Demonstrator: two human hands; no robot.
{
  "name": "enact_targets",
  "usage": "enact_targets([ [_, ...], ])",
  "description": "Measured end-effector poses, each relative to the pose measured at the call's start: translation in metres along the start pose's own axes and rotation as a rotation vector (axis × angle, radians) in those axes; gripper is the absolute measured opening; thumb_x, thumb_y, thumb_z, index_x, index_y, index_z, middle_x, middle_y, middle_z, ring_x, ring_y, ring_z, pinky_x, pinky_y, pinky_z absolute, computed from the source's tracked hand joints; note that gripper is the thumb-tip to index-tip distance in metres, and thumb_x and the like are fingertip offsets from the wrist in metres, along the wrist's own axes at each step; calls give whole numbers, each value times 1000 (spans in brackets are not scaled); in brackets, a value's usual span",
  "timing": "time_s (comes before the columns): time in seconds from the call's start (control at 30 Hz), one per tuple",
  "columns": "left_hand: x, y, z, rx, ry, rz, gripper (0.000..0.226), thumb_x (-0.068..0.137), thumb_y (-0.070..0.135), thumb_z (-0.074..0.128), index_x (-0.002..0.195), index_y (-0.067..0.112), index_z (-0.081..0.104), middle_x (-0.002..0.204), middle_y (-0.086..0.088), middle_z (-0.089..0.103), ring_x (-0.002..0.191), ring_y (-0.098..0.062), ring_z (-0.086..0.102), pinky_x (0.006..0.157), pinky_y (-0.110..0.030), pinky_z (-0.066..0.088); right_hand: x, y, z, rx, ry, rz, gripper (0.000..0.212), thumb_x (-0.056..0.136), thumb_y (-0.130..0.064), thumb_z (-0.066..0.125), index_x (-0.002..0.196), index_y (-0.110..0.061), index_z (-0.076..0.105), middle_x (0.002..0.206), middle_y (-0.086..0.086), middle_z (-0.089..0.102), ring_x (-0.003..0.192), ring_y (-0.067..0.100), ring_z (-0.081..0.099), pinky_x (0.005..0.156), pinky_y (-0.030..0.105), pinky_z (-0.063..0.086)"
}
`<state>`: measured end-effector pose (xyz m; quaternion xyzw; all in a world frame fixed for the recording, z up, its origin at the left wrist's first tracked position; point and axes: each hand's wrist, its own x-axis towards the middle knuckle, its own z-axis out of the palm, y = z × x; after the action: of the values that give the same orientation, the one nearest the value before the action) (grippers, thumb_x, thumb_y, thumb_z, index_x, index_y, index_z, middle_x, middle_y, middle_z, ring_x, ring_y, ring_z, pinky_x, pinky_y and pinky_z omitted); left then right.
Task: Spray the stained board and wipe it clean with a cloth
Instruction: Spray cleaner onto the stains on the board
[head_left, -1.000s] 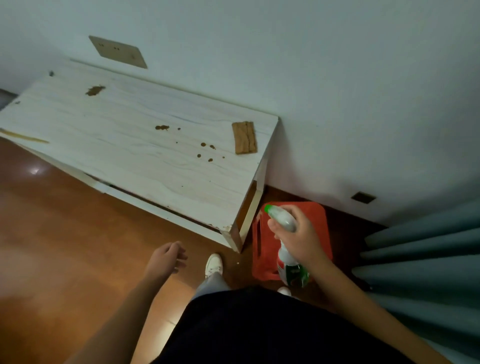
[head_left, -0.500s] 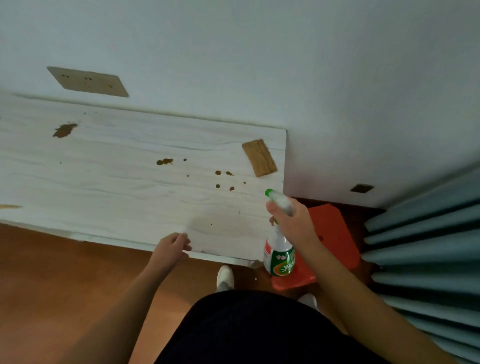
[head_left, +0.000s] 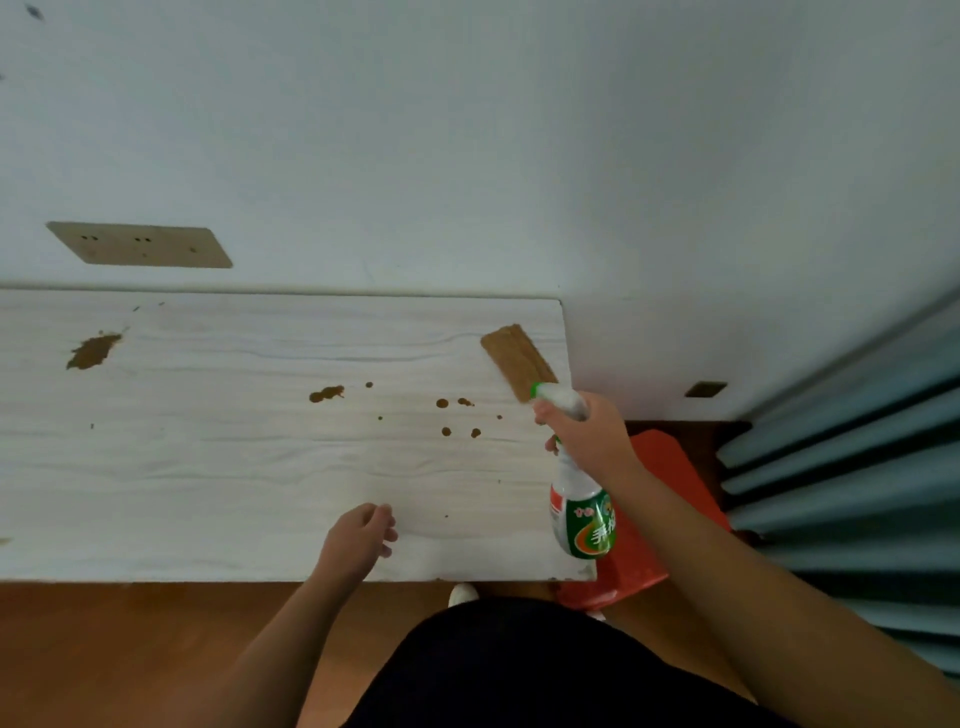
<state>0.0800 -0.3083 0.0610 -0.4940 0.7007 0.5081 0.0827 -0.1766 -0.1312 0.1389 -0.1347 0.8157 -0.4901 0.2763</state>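
The white wood-grain board (head_left: 218, 467) spans the left and middle of the view, against the wall. Brown stains mark it: a large smear (head_left: 92, 351) at far left, a blotch (head_left: 326, 393) in the middle and several small drops (head_left: 457, 415) to its right. A folded brown cloth (head_left: 517, 361) lies at the board's far right corner. My right hand (head_left: 592, 439) grips the neck of a spray bottle (head_left: 582, 512) with a green label, its nozzle pointing left over the board's right edge. My left hand (head_left: 361, 535) hovers over the board's near edge, fingers loosely curled, holding nothing.
A red plastic stool (head_left: 660, 467) stands on the floor right of the board, under the bottle. Grey-blue curtain folds (head_left: 841, 467) fill the right side. A white wall with a beige socket plate (head_left: 140, 244) rises behind the board. Wooden floor (head_left: 130, 649) lies below.
The view has closed in on the board. My right hand has lifted the spray bottle from beside the stool up over the board's right edge. My left hand now hangs over the near edge.
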Motion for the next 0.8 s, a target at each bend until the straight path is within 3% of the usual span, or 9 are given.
enact_targets([
  [0.13,18,4,-11,2,-7,-10,34,109,29,44,93,10,68,90,-8,74,77,-25,70,69,-34,50,18,-11,5,9,55,14,29,83,-48,72,95,-21,72,80,4,75,54,14,64,55,34,57],
  [0.23,33,11,-17,8,-20,2,33,108,28,45,93,10,69,90,-8,75,77,-26,71,68,-34,50,31,-18,11,12,127,69,30,84,-46,71,80,-17,73,71,6,72,52,12,59,48,26,50],
  [0.37,47,24,-24,-13,-28,4,32,108,27,47,94,10,69,91,-7,75,79,-25,72,67,-33,49,53,-21,17,-63,144,102,37,82,-52,67,62,-21,68,56,-3,65,50,9,56,53,31,49],
  [0.53,58,30,-32,2,-47,-37,32,108,28,46,94,10,69,91,-6,75,79,-24,71,70,-34,50,78,-20,22,-72,201,155,36,82,-53,68,74,-18,72,67,0,72,59,7,62,58,25,46],
  [0.8,59,22,-31,39,-62,-109,32,107,25,46,91,11,70,89,-8,76,75,-23,71,68,-33,49,103,-11,26,-96,225,227,42,80,-61,64,76,-19,70,70,-3,71,66,11,66,60,26,44],
])
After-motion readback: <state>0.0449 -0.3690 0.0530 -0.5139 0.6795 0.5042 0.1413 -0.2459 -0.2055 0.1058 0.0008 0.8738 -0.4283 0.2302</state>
